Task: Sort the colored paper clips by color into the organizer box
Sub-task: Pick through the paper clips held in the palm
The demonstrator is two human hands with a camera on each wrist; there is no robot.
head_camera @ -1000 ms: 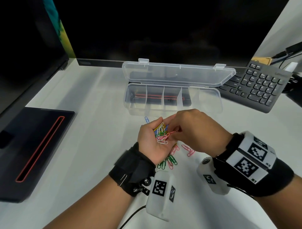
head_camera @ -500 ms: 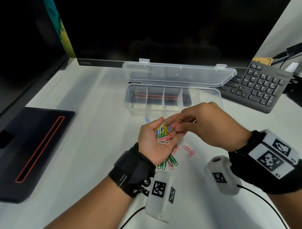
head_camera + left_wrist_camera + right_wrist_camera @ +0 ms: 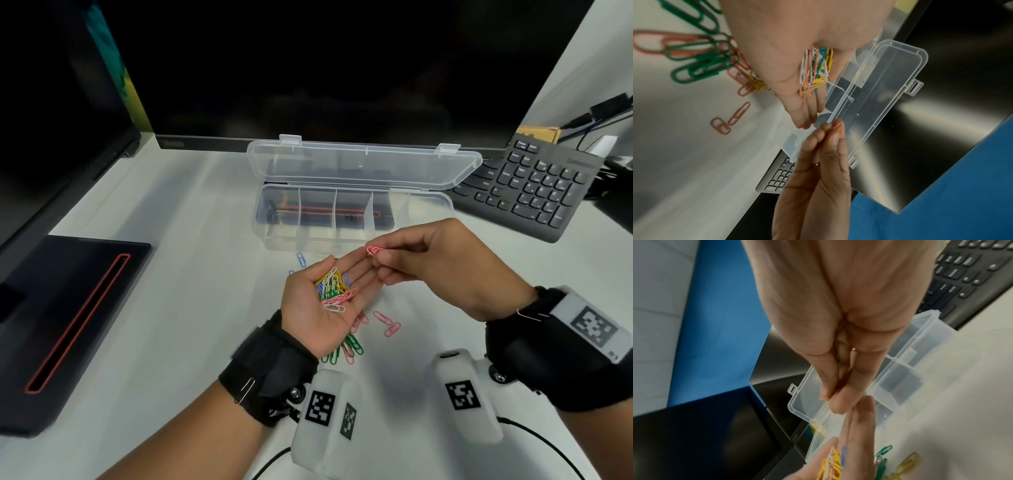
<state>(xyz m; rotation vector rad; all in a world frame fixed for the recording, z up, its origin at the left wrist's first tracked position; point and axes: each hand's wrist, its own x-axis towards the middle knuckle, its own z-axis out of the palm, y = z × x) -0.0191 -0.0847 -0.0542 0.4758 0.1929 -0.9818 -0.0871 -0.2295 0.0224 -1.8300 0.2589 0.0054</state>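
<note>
My left hand (image 3: 322, 301) lies palm up with fingers straight, carrying a mixed pile of clips (image 3: 334, 289) in yellow, white, green, blue and pink; the same pile of clips (image 3: 815, 71) shows in the left wrist view. My right hand (image 3: 376, 255) pinches a pink clip (image 3: 374, 250) just past the left fingertips, in front of the organizer box (image 3: 352, 236). The clear box stands with its lid (image 3: 363, 166) open and several compartments that look bare. In the right wrist view the pinching fingertips (image 3: 835, 400) hide the clip.
Loose pink clips (image 3: 387, 323), green clips (image 3: 349, 346) and a blue clip (image 3: 301, 259) lie on the white desk under and around my hands. A keyboard (image 3: 534, 192) sits at the right, a monitor base (image 3: 68, 315) at the left, a dark screen behind the box.
My right hand has lifted a pink clip out of the left palm and drawn it up and to the right, toward the box. The left hand has stayed put.
</note>
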